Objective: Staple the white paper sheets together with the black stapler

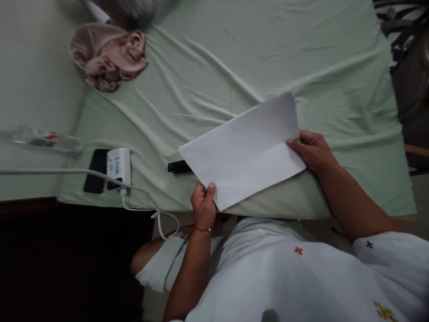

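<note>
A white sheet of paper (246,150) is held slanted above the pale green bedsheet (234,58). My left hand (203,203) pinches the paper's lower left corner, thumb on top, with a red thread round the wrist. My right hand (311,150) grips the paper's right edge, fingers curled onto it. A faint fold line runs across the paper. A small black object (178,166) lies on the sheet, partly hidden under the paper's left edge.
A pink crumpled cloth (107,56) lies at the upper left. A black phone (95,171) and a white charger box (118,166) with a white cable (60,171) sit at the bed's left edge. A clear bottle (43,139) is blurred at far left.
</note>
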Motion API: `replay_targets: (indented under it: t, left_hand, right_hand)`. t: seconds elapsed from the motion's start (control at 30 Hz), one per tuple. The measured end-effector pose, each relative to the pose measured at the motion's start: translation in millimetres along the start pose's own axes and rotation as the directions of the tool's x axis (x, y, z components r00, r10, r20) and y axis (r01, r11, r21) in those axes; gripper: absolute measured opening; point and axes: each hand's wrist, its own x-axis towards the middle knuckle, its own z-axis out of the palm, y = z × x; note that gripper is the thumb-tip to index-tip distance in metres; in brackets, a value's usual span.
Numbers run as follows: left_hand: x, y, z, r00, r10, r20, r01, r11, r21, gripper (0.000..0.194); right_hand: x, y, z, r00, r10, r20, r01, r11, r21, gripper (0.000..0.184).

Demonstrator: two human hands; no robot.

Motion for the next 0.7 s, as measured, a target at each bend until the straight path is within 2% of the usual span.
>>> replay_targets:
  t: [0.07,0.17,0.3,0.37,0.43,0.47,0.5,0.53,0.57,0.6,0.63,0.67,0.7]
  left_hand:
    - [1,-1,0.3,1.000,-0.001,0.003,0.001,0.999,-0.037,0.041]
    - [5,-1,3.0,1.000,-0.016,-0.003,0.016,0.997,-0.072,0.042]
    - [5,0,7.0,0.999,-0.014,-0.052,0.012,1.000,-0.026,0.044]
    - [-7,2,5.1,0.990,0.028,-0.135,-0.022,0.999,0.046,0.042]
    - [-29,4,-1.2,0.981,0.096,-0.167,-0.076,0.990,0.122,0.034]
    - [-42,4,-5.7,0.984,0.142,-0.107,-0.125,0.980,0.152,0.028]
    - [-55,3,-10.5,0.978,0.200,0.064,-0.208,0.957,0.200,0.023]
    - [-66,1,-15.0,0.917,0.229,0.328,-0.312,0.923,0.226,0.020]
    - [-76,-3,-18.9,0.800,0.204,0.564,-0.381,0.899,0.215,0.019]
    - [-82,-8,-21.5,0.667,0.120,0.735,-0.394,0.894,0.212,0.017]
    - [-86,-15,-22.9,0.554,0.014,0.832,-0.383,0.892,0.240,0.017]
    - [-86,-22,-22.9,0.496,-0.095,0.863,-0.363,0.881,0.305,0.020]
    - [-84,-31,-21.6,0.516,-0.192,0.835,-0.339,0.849,0.405,0.024]
  right_hand:
    - [0,1,0,1.000,-0.005,-0.020,0.004,0.998,-0.062,0.022]
    - [-1,2,2,0.997,-0.077,-0.030,0.072,0.987,-0.142,0.027]
    - [-1,5,3,0.991,-0.126,-0.038,0.116,0.975,-0.191,0.032]
    - [1,6,3,0.989,-0.132,-0.070,0.118,0.975,-0.187,0.034]
    - [3,7,3,0.980,-0.163,-0.113,0.147,0.979,-0.139,0.036]
    - [5,7,4,0.974,-0.183,-0.134,0.170,0.980,-0.102,0.036]
    - [6,7,4,0.969,-0.199,-0.146,0.191,0.980,-0.062,0.037]
    - [7,7,4,0.965,-0.212,-0.152,0.210,0.977,-0.027,0.038]
    - [8,8,4,0.964,-0.221,-0.150,0.223,0.975,0.002,0.039]
    - [10,9,4,0.964,-0.226,-0.139,0.231,0.973,0.021,0.040]
    - [11,10,4,0.966,-0.228,-0.125,0.234,0.972,0.029,0.041]
    - [13,12,3,0.966,-0.233,-0.113,0.238,0.971,0.030,0.042]
    - [15,15,2,0.964,-0.244,-0.109,0.249,0.968,0.030,0.043]
